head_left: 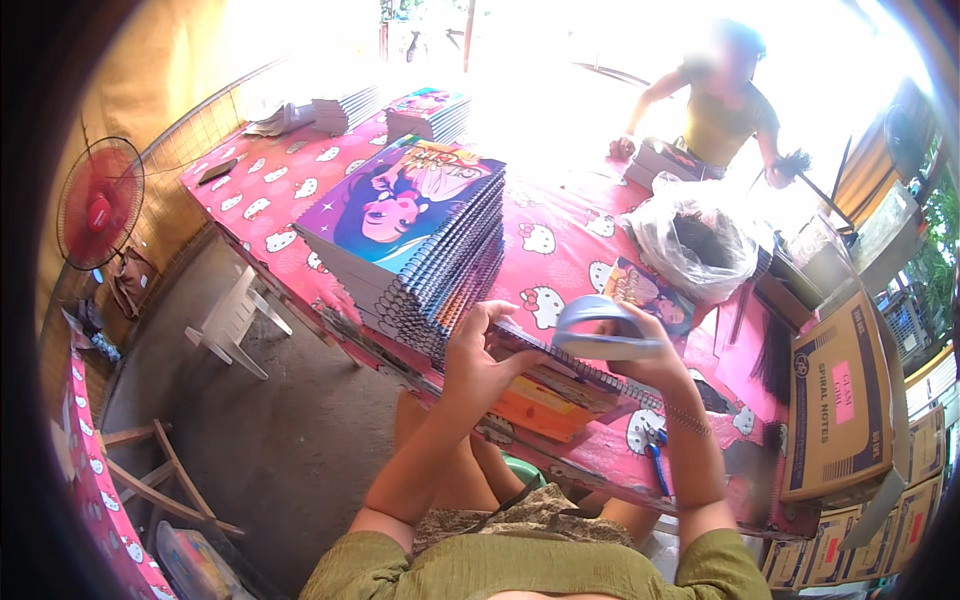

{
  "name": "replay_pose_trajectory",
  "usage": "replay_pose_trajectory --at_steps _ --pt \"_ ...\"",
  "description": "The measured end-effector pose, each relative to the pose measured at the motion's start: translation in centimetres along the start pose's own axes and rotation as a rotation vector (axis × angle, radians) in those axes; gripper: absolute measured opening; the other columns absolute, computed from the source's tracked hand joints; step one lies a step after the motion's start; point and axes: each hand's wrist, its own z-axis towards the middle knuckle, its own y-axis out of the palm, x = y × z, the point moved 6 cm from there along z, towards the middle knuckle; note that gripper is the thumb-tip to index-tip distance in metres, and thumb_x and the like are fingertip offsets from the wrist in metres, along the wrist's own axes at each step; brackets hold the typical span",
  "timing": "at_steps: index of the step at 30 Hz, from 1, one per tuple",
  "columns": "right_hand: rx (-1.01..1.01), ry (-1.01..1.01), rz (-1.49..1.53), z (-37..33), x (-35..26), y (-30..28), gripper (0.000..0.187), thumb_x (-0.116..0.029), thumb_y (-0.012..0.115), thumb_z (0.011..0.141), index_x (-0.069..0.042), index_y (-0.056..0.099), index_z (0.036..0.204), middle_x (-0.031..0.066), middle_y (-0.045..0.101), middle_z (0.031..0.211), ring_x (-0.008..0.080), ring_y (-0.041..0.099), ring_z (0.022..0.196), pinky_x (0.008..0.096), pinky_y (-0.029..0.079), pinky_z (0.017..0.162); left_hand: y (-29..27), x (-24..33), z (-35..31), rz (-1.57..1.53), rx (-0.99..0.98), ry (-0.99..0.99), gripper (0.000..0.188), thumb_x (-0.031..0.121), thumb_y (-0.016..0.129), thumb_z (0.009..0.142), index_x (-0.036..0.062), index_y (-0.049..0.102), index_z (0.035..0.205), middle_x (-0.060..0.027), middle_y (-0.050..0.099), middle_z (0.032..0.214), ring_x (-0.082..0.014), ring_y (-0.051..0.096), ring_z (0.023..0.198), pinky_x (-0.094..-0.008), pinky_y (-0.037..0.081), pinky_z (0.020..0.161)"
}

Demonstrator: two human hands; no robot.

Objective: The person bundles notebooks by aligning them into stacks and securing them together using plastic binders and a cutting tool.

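The left arm (420,460) reached up from the person's lap, elbow bent, toward the near side of the tall notebook stack (385,215); the right arm (700,450) rose more steeply, well to the right of that stack, its wrist turned inward.

Right of the stack, on the pink table cover (528,280), lay a loose notebook (655,298), partly hidden by the right hand (650,352), with a clear plastic bag (735,275) just beyond. A blue-handled tool (657,468) lay right of the stack and nearer the person; a large carton (840,400) stood farther right. A co-worker (730,120) was beyond the stack, to its right.

The left hand (480,362), half open, gripped a spiral-bound notebook (585,372) between thumb and fingers, close beside the stack; whether it touched the stack could not be told. The right hand was curled around a blurred, pale blue ring (610,347) above that notebook. A thin coil (690,421) jutted from the spine, across the right arm.
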Motion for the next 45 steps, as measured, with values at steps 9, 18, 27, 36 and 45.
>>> replay_pose_trajectory --at_steps 9,18,27,36,45 --pt "0.085 -0.053 -0.503 3.0 2.3 0.5 0.04 -0.003 0.073 0.063 0.0 0.061 0.102 0.0055 0.067 0.084 0.0186 0.064 0.076 0.0297 0.051 0.068 -1.3 -2.5 -0.3 -0.333 0.096 0.042 0.037 -0.006 0.073 0.079 -0.002 0.061 0.114 -0.0063 0.069 0.097 -0.0097 0.064 0.089 -0.0235 0.054 0.077" --pt "0.138 0.105 -0.925 0.3 4.3 0.5 0.035 -0.004 0.06 0.071 -0.006 0.057 0.106 0.0127 0.063 0.098 0.0355 0.063 0.09 0.0444 0.051 0.073 -2.0 -2.3 -0.7 -0.274 0.094 0.004 0.033 -0.007 0.07 0.081 -0.0019 0.064 0.113 -0.0095 0.069 0.102 -0.0097 0.064 0.089 -0.0231 0.053 0.08" --pt "0.415 0.188 -0.934 -15.0 2.5 -1.8 0.055 -0.026 0.073 0.076 -0.005 0.055 0.124 0.0227 0.043 0.138 0.0407 0.041 0.127 0.0496 0.035 0.103 -0.4 12.9 -0.2 0.174 0.021 0.873 0.03 0.007 0.085 0.069 0.0025 0.064 0.091 -0.0099 0.066 0.092 -0.0184 0.067 0.08 -0.027 0.055 0.071" --pt "0.413 0.494 -0.944 -23.2 4.7 -0.5 0.05 -0.024 0.072 0.081 -0.003 0.057 0.125 0.0172 0.056 0.119 0.0339 0.052 0.114 0.0461 0.037 0.101 5.8 8.0 -6.6 0.383 -0.312 0.604 0.03 -0.004 0.076 0.072 -0.0002 0.07 0.101 -0.0138 0.068 0.107 -0.0214 0.068 0.087 -0.0289 0.057 0.074" --pt "0.402 -0.111 -0.487 -16.5 -7.0 3.4 0.038 -0.015 0.077 0.077 -0.002 0.063 0.11 0.0157 0.061 0.102 0.0312 0.06 0.092 0.0403 0.05 0.079 6.4 5.1 -7.4 0.229 -0.22 0.567 0.026 -0.013 0.07 0.065 -0.0048 0.067 0.09 -0.0146 0.068 0.097 -0.0255 0.066 0.081 -0.0329 0.054 0.069"
